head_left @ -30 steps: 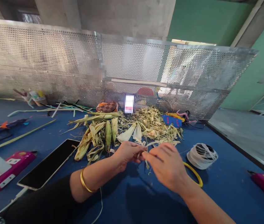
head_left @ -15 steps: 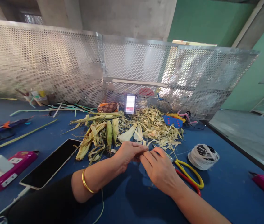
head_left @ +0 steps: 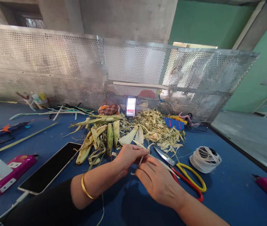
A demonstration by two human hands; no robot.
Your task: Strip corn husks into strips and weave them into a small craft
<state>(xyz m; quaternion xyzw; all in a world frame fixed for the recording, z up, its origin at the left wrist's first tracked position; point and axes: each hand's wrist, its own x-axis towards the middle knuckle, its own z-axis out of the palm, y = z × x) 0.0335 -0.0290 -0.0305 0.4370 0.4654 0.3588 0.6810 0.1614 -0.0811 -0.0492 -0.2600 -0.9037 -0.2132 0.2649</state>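
Note:
Over the front of the table my left hand (head_left: 128, 158) is closed, thumb and finger pinching thin pale strips of corn husk (head_left: 141, 160). Close against it, my right hand (head_left: 158, 182) has its fingers curled around the same strips. One longer strip passes over the back of the right hand towards the scissors, and a short end hangs below the fingertips. Parts of the strips are hidden by the fingers. Scissors (head_left: 190, 174) with one yellow and one red handle lie just right of the right hand, blades slightly apart. Husk pieces (head_left: 130, 135) lie just beyond both hands.
Whole husks (head_left: 86, 147) and a shredded heap (head_left: 155, 121) spread across the middle. A spool of white string (head_left: 205, 159) sits at right. At left are a phone (head_left: 51, 168) on a cable and a magenta power strip (head_left: 21, 168). A perforated metal screen (head_left: 133, 62) stands behind.
My right hand has shifted slightly left and down, rolling a little, so the strips and the scissor blades show more. My left hand stays nearly in place. The view has tilted slightly.

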